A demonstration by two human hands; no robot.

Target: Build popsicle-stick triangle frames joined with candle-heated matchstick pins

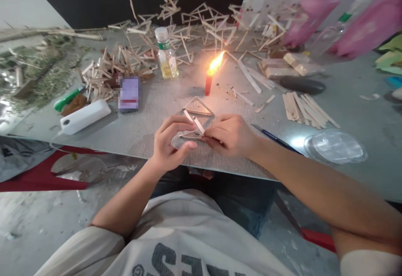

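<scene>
- Looks partway through a small stick frame (205, 106), lying on the table (141, 135) between and just beyond the fingers, near the lit candle (208, 84).
- Done, as far as can be made out: one triangle closed up in that frame, plus a tangle of joined frames (215, 34) along the back. Too jumbled to count, sorry.
- Left, at a guess: getting the pale sticks at the fingertips settled. Also plenty of flat sticks (309, 108) lying unused on the right.
- Right hand (230, 135): pinching a short pale stick (198, 124) between thumb and fingers, tilted over the work.
- Left hand (172, 142): curled round the near side, fingertips at a second pale stick (188, 116), thumb spread apart. Can't tell whether actually gripping or just steadying.
- Now for counting: two pale sticks at the fingers, one candle, one bottle of yellowish liquid (168, 64), one purple box (128, 94), one white corded device (86, 117), one green-handled item (67, 99).
- On the right: one slim blue tool (279, 140), one clear plastic lid (335, 146), one dark oblong thing (303, 85). Roughly nine flat sticks, give or take, thanks to overlaps.
- Over on the left: one heap of short sticks (106, 70), way too messy for a number.
</scene>
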